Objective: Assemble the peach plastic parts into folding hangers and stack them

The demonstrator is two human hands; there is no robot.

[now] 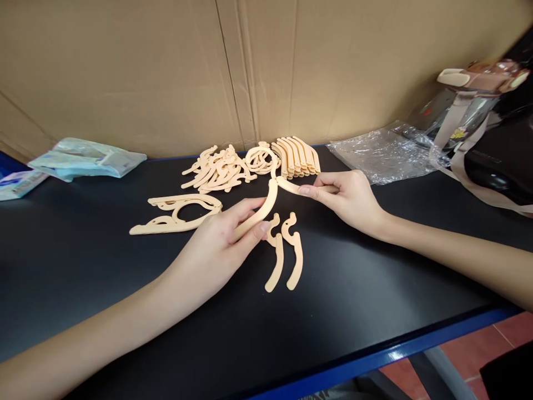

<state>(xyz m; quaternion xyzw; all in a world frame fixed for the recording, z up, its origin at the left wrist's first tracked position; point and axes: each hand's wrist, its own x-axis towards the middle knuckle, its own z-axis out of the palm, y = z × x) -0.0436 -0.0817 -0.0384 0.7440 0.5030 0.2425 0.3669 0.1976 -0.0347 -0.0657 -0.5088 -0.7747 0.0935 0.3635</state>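
A curved beige arm (261, 208) is being grasped at its lower end between the thumb and fingertips of the left hand (220, 241). It is being held a little above the black table (375, 278) and is being angled away from that grip toward a second arm (288, 185), which is being pinched at its far end by the thumb and forefinger of the right hand (352, 199). The two tips are being presented to each other midway between the two grips, though whether they are touching or locked cannot be told. Since each piece is being held only by its outer end, the meeting tips are being given no support, so a slip or a twist out of line is being risked. As a judgement, a thin tip could be bent or cracked if it is being pushed at an angle. Just below the left fingertips two loose arms (297, 255) are being left side by side on the table, where they could be nudged or swept aside by a lowered hand. A flat assembled frame (175, 214) is being seen on the outer side of the left grip, within reach of the wrist. Beyond both grips a heap of curved parts (216, 169) and a stacked row of arms (296, 156) are being crowded together, so a dropped piece could be lost among them.
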